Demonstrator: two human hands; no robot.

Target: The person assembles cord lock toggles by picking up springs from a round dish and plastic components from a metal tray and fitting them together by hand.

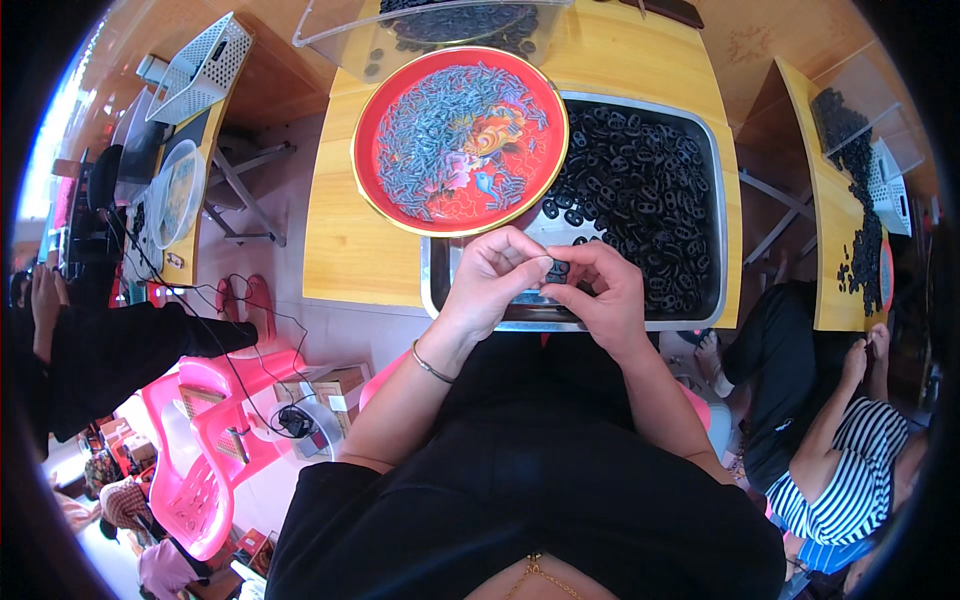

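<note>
Over the near edge of a metal tray, my two hands meet. Pinched between the fingertips is a small black plastic piece, mostly covered by them. My left hand grips it from the left, thumb and forefinger together; my right hand closes on it from the right. Whether a pin is also between the fingers cannot be made out. Loose black pieces with holes fill much of the metal tray. Overlapping its far left corner is a round red dish with a floral pattern, strewn with small grey-blue pins.
A clear plastic bin with black pieces stands at the table's far side. The wooden table carries both trays. At left are a pink chair, cables and a person's legs. A person in stripes sits by another table at right.
</note>
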